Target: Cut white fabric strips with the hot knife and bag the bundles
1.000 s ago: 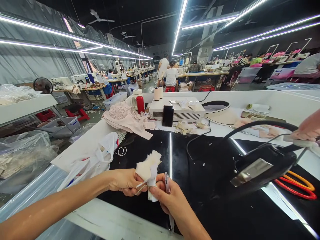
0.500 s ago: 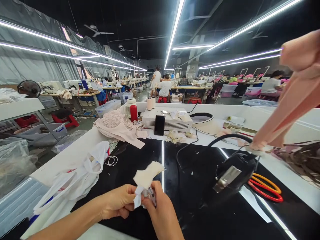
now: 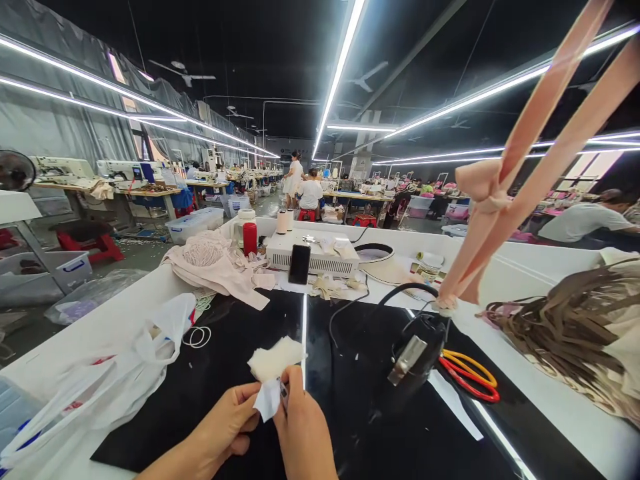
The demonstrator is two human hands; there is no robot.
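Low in the middle of the view, my left hand (image 3: 227, 421) pinches the edge of a small white piece (image 3: 268, 400) that looks like paper or thin cloth. My right hand (image 3: 304, 427) is closed around a small grey metal tool (image 3: 284, 393), mostly hidden by the fingers. Just beyond both hands, a cream fabric piece (image 3: 276, 359) with uneven edges extends from the white piece. Whether the two are joined is hidden by my fingers. Both hands are close together over the black mat (image 3: 360, 413).
A black device with a metal plate (image 3: 407, 360) stands right, pink straps (image 3: 475, 227) rising from it, beside red and orange cables (image 3: 470, 380). A plastic bag (image 3: 145, 360) lies left. Behind are a phone (image 3: 299, 264), a white box (image 3: 330, 263) and pale garments (image 3: 215, 263). Brown straps (image 3: 560, 327) lie far right.
The view has turned right, so the surroundings sit further left. The white piece now shows flatter and wider between my hands, and the cream piece lies lower.
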